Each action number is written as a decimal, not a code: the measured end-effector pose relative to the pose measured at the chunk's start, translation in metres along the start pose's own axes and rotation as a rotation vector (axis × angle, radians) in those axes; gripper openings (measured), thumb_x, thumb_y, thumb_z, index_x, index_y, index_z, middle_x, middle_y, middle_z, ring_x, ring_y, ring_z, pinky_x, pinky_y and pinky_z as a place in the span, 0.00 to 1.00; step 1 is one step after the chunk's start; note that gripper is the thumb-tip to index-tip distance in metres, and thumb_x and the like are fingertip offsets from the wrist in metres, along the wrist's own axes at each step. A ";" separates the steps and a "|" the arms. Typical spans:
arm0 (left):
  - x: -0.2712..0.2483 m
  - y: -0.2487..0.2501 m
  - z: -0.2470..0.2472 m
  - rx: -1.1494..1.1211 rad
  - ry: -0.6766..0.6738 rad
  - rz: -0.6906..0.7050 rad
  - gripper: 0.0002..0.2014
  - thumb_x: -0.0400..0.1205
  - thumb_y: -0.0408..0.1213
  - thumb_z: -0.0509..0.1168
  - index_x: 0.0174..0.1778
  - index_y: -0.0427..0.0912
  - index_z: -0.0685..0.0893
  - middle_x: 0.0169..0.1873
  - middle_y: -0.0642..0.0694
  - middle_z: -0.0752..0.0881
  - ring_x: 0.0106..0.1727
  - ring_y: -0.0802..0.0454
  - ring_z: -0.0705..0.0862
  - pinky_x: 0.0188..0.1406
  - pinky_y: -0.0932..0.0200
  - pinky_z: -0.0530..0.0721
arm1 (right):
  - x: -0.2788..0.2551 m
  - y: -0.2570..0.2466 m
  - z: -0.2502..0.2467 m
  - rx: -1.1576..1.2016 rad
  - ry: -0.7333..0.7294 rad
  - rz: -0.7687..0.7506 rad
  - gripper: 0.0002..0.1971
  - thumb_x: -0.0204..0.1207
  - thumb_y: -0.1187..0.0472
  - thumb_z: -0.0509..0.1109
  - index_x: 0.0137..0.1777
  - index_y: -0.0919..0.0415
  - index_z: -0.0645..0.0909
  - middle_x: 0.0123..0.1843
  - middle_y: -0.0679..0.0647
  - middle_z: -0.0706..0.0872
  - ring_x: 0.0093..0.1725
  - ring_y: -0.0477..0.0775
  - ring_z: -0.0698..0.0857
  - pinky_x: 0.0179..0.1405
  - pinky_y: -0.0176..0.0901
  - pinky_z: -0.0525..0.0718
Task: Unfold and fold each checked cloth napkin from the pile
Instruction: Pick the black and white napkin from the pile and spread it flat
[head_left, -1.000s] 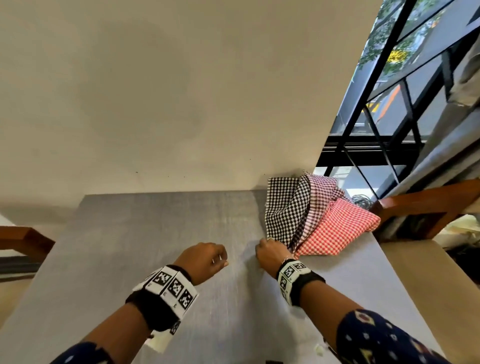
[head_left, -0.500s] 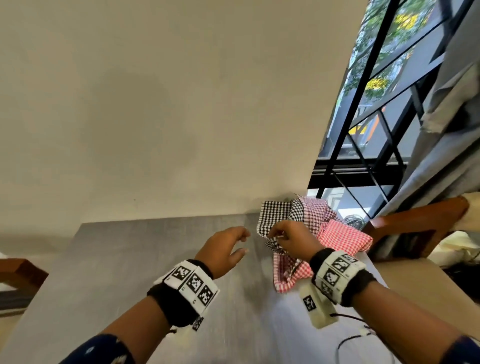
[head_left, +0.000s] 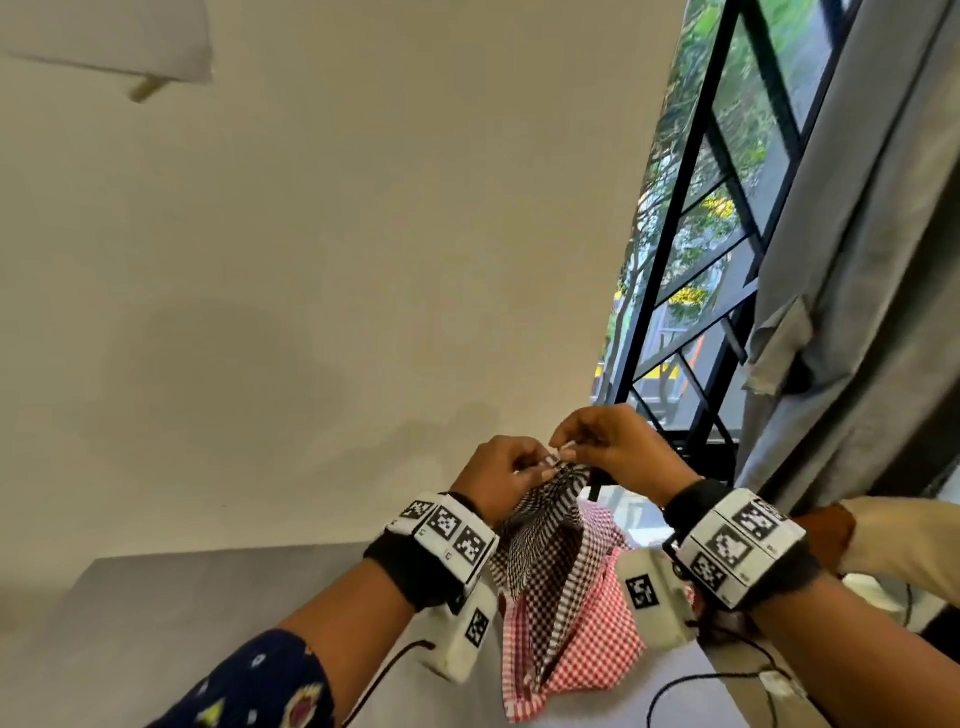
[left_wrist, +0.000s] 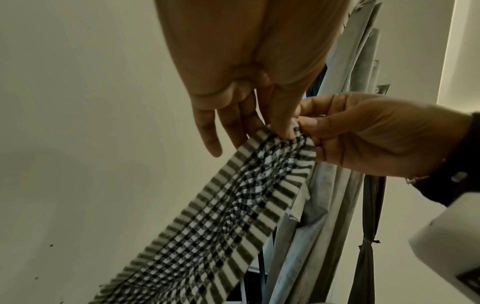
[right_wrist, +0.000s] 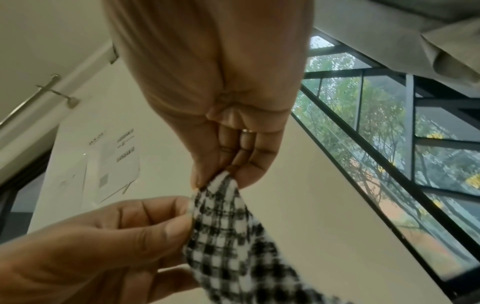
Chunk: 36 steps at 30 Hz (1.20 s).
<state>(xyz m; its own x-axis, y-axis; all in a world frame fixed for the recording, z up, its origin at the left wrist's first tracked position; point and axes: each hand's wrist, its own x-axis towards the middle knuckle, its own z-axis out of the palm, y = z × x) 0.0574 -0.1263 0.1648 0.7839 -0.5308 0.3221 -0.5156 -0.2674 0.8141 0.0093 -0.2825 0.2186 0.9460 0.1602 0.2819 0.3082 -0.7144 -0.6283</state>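
Both hands are raised above the grey table and meet at the top edge of a black-and-white checked napkin. My left hand pinches that edge between thumb and fingers, and my right hand pinches it right beside. The napkin hangs down between my wrists. In the left wrist view the left hand grips the striped hem of the napkin. In the right wrist view the right hand pinches a corner of the napkin. Red checked napkins show below; I cannot tell whether they hang or lie.
A cream wall stands behind the table. A black-framed window and a grey curtain fill the right side. A wooden chair back sits at the right, and black cables trail over the table's near right part.
Both hands have risen from the table to chest height. The right hand lifted the black-and-white napkin off the pile, and the left hand came over and took hold of its top edge.
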 end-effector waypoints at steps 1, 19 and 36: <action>0.001 0.002 -0.002 -0.003 0.008 0.017 0.04 0.78 0.31 0.66 0.43 0.35 0.85 0.32 0.50 0.82 0.32 0.64 0.76 0.36 0.70 0.73 | 0.002 -0.003 -0.003 -0.044 0.023 -0.010 0.10 0.71 0.70 0.72 0.38 0.53 0.82 0.30 0.49 0.82 0.31 0.43 0.80 0.36 0.30 0.79; -0.047 -0.033 -0.102 0.142 0.177 -0.025 0.04 0.75 0.35 0.70 0.35 0.44 0.85 0.29 0.57 0.83 0.30 0.71 0.80 0.43 0.62 0.75 | 0.023 -0.051 -0.039 0.078 0.441 -0.151 0.08 0.72 0.74 0.69 0.40 0.60 0.82 0.36 0.47 0.85 0.34 0.30 0.83 0.40 0.22 0.82; -0.121 0.059 -0.149 -0.205 0.209 0.058 0.11 0.74 0.30 0.71 0.30 0.42 0.76 0.24 0.45 0.81 0.23 0.54 0.81 0.23 0.60 0.83 | -0.021 -0.169 0.085 -0.159 0.463 -0.368 0.08 0.66 0.73 0.72 0.38 0.61 0.79 0.36 0.53 0.80 0.35 0.50 0.79 0.36 0.42 0.79</action>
<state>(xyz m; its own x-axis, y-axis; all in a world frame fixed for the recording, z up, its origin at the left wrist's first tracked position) -0.0159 0.0416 0.2454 0.8203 -0.3581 0.4459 -0.4976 -0.0626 0.8651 -0.0539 -0.1074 0.2578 0.6273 0.1289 0.7680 0.5543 -0.7666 -0.3241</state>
